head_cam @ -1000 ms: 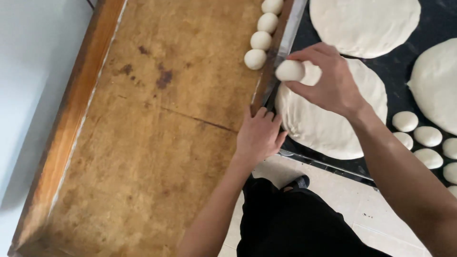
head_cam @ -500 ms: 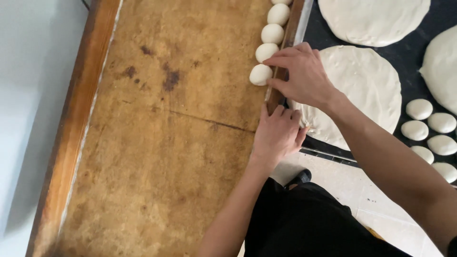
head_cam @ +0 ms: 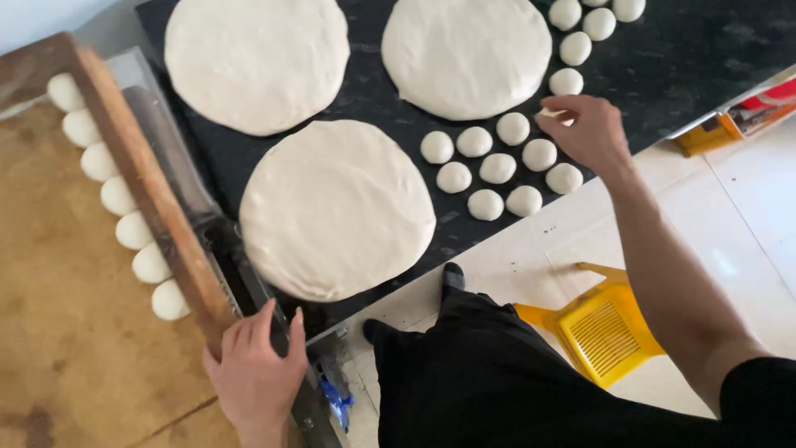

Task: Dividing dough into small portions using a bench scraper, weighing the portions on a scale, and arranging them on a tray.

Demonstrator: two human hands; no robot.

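Note:
My right hand (head_cam: 585, 130) reaches over the black work surface (head_cam: 680, 58) and pinches a small dough ball (head_cam: 550, 112) at the edge of a cluster of several dough balls (head_cam: 497, 168). My left hand (head_cam: 255, 370) rests on the rim of the wooden tray (head_cam: 146, 178), fingers spread over its edge. A row of several dough balls (head_cam: 133, 230) lines the inside of the tray along that rim. Three flattened dough rounds lie on the black surface, the nearest one (head_cam: 336, 209) between my hands.
A yellow plastic stool (head_cam: 604, 328) stands on the tiled floor by my legs. More dough balls (head_cam: 580, 41) run toward the far edge of the black surface. A coloured box (head_cam: 730, 124) sits at the surface's right end.
My right hand left the tray's row of dough balls and swung right to the cluster on the black surface. The camera view turned right. My left hand stayed on the tray rim.

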